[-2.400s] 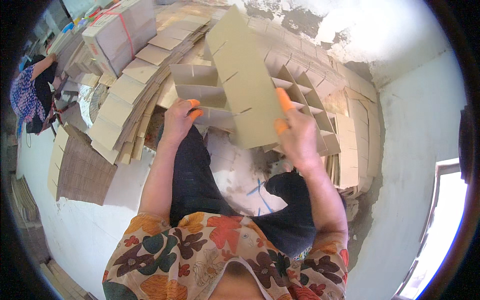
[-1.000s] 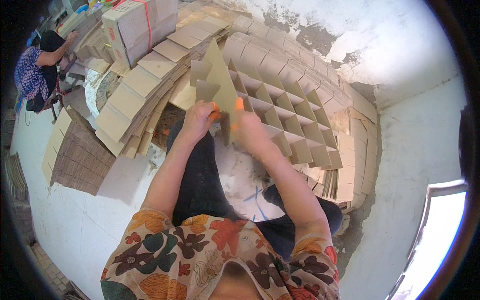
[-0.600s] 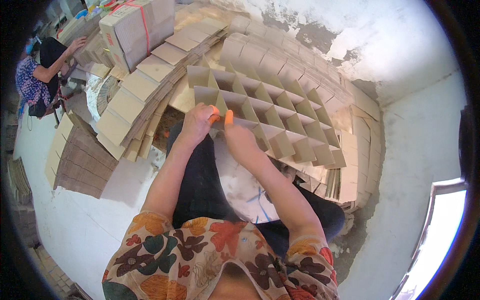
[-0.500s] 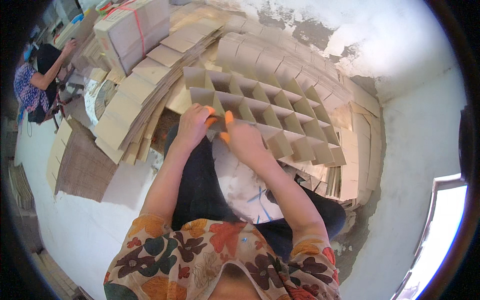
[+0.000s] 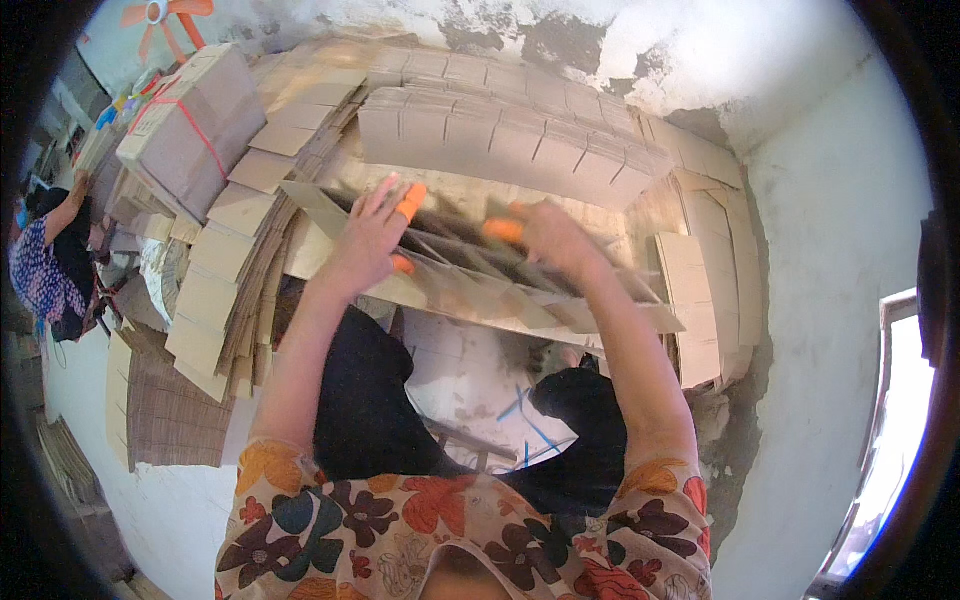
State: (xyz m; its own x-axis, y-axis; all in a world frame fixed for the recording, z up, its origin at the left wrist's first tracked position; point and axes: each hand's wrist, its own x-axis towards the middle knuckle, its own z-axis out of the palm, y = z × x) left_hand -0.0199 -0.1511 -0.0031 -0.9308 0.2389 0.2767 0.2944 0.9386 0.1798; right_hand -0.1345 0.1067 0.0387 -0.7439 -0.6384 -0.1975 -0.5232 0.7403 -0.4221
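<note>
A cardboard divider grid (image 5: 470, 290) lies partly folded down across the work surface in front of me, its slats slanting close together. My left hand (image 5: 365, 240) rests on its left part, fingers stretched out and thumb toward its near edge. Orange finger covers show on that hand. Over the right part of the grid is my right hand (image 5: 555, 240), also with orange on its fingers. Motion smears it, so its grip is unclear. Just beyond stands a row of slotted cardboard sheets (image 5: 500, 140).
Slotted cardboard stacks lie at the left (image 5: 240, 240) and right (image 5: 690, 300). A strapped carton (image 5: 190, 125) stands at the far left, near an orange fan (image 5: 165, 25). Another person (image 5: 60, 250) sits beyond it. A cardboard bundle (image 5: 175, 400) rests on the floor; a wall (image 5: 820, 250) bounds the right.
The divider grid, spread with open cells before, is now lower and folded nearly flat. My hands have moved apart: the left up and leftward, the right to the right. The view has shifted.
</note>
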